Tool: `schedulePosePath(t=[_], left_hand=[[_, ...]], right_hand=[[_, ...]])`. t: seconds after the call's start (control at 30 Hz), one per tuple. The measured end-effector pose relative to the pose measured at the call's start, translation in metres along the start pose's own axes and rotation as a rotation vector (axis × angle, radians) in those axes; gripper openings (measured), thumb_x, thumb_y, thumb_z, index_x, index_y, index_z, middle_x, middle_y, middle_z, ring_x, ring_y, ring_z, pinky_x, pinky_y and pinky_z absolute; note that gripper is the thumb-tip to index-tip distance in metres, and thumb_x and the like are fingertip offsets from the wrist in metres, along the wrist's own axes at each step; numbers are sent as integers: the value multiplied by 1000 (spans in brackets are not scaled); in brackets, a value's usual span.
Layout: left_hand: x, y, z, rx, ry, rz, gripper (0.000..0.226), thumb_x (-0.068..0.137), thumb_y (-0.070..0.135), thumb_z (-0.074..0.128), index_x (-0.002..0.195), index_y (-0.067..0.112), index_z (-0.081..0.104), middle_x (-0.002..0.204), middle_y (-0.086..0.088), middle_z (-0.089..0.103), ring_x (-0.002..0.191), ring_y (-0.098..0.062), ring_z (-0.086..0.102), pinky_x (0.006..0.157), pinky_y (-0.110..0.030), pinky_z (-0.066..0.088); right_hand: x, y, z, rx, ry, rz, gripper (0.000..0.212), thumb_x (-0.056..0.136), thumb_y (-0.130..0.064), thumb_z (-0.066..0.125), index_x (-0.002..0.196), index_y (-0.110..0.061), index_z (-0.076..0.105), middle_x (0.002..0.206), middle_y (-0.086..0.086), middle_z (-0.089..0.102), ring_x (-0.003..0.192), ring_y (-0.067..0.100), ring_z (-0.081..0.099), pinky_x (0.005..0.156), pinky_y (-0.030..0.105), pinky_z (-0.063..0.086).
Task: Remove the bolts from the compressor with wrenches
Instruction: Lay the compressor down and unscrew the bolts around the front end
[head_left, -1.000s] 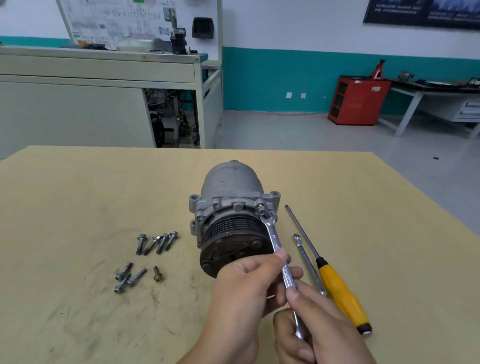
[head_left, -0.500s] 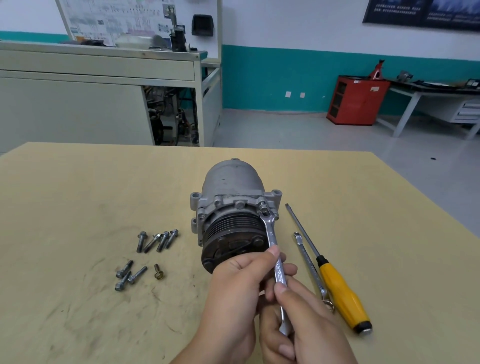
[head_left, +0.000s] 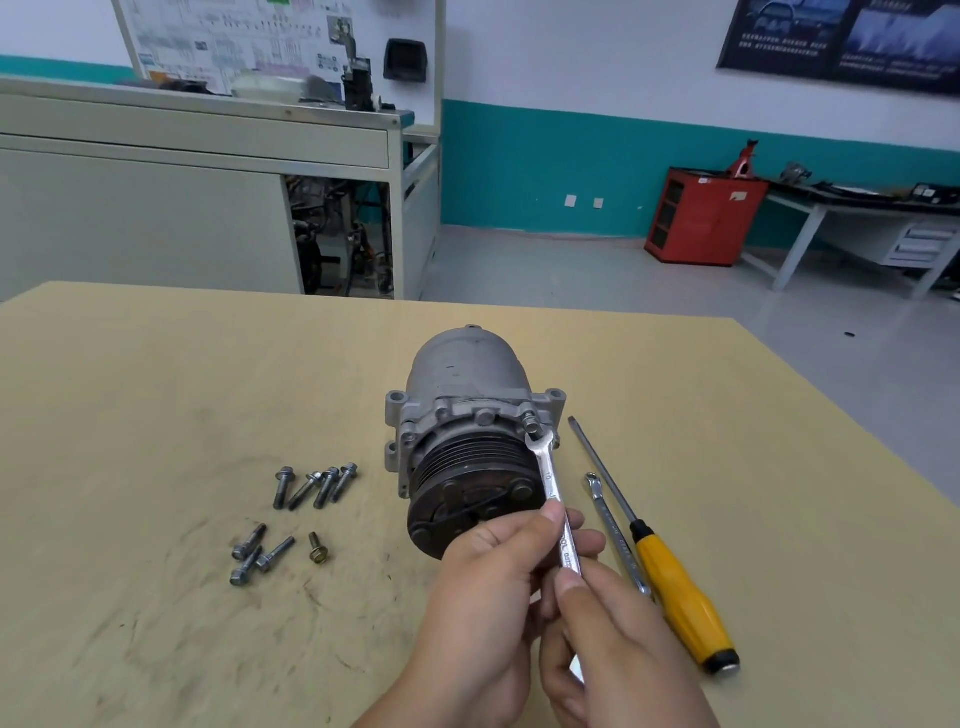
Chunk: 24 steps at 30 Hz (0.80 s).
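Left hand (head_left: 483, 597) and right hand (head_left: 618, 649) both pinch the open-end wrench (head_left: 553, 499), left one nearer its head. Shaft points up-frame to the bolt (head_left: 531, 427) at the upper right of the compressor (head_left: 467, 374).

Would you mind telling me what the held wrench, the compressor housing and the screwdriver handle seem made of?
The slim silver wrench looks like polished, chrome-plated steel: bright glints. The grey compressor housing seems cast aluminium, matte and dull. The yellow screwdriver handle appears smooth plastic, faintly glossy.
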<state>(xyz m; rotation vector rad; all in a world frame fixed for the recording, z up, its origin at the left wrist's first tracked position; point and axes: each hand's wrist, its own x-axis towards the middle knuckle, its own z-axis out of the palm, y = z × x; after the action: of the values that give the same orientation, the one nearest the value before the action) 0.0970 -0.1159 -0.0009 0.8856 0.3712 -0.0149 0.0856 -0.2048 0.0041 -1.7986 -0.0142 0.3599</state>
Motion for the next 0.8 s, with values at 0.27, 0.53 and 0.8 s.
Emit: schedulePosePath(t=[0.27,0.53,0.8], left_hand=[[2,0,0,-121,-37,-83,21,65,23,62,55,9,74,61,-10,67,45,-14,60,44,-18,49],[0,0,2,-172,-51,-98,19,63,23,64,55,9,74,56,-7,64,41,-11,44,43,-16,47],[0,-1,3,-17,-128,-25,29,64,37,66,69,11,77,79,-12,73,47,-7,57,49,-17,49]], right_hand=[[8,8,4,-261,149,-147,21,97,-30,39,106,-35,58,60,-10,46,66,5,49,55,9,34],[4,-1,-7,424,-188,63,26,79,-14,52,54,-7,56,38,11,32,27,15,29,33,15,24],[7,0,-15,517,-212,28,21,66,-20,57,49,-8,61,35,13,36,23,19,35,29,16,29]])
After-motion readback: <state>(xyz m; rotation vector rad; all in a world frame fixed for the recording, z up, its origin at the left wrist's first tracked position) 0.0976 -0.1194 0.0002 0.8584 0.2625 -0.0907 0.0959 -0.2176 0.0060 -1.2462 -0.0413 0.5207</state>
